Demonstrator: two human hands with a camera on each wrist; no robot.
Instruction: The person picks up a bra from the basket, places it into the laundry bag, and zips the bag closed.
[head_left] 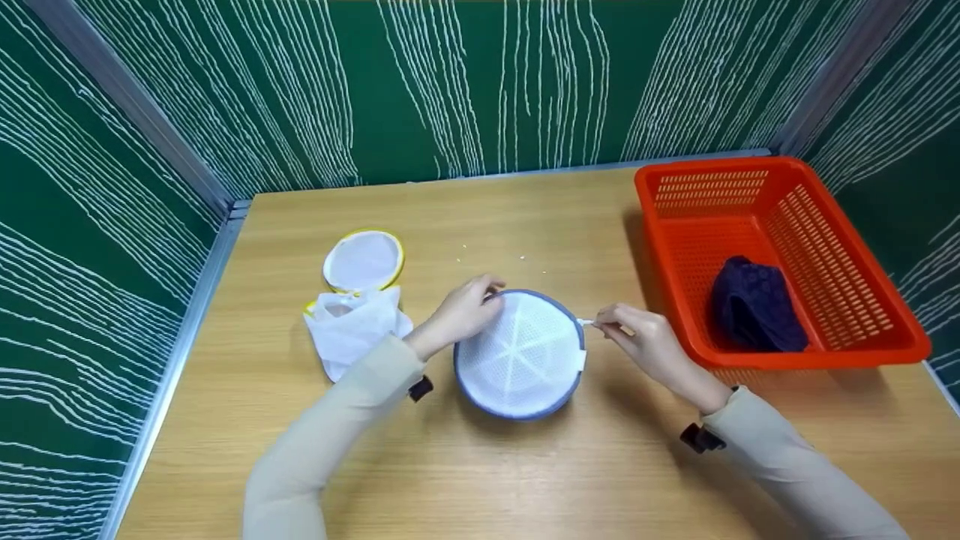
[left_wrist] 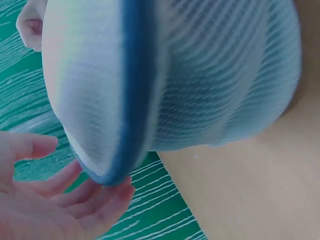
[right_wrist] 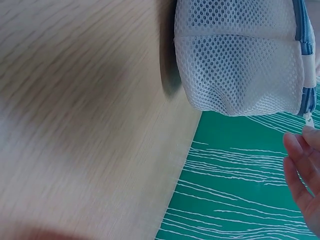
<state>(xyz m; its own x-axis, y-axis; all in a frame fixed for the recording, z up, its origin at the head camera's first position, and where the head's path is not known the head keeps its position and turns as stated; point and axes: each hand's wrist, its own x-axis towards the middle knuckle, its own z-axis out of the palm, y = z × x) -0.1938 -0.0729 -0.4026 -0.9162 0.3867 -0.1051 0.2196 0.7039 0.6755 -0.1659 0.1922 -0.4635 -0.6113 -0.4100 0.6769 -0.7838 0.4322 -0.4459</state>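
Note:
A round white mesh laundry bag point(head_left: 519, 360) with a blue zip round its rim stands on the table in the middle. My left hand point(head_left: 465, 311) touches the bag's upper left rim; in the left wrist view its fingers point(left_wrist: 100, 200) lie against the blue edge and the thumb is apart from it. At the right side of the bag, my right hand point(head_left: 641, 336) pinches the white zip pull point(head_left: 586, 322) between thumb and forefinger. The right wrist view shows the pull standing out from the zip point(right_wrist: 307, 100). The lid side looks closed over.
Left of the bag lie a yellow-rimmed white mesh disc point(head_left: 364, 261) and a crumpled white mesh piece point(head_left: 349, 330). A red plastic basket point(head_left: 810, 358) stands at the right with a dark navy cloth point(head_left: 754, 304) inside. Small white specks dot the table point(head_left: 525, 225). Green walls point(head_left: 465, 90) border it.

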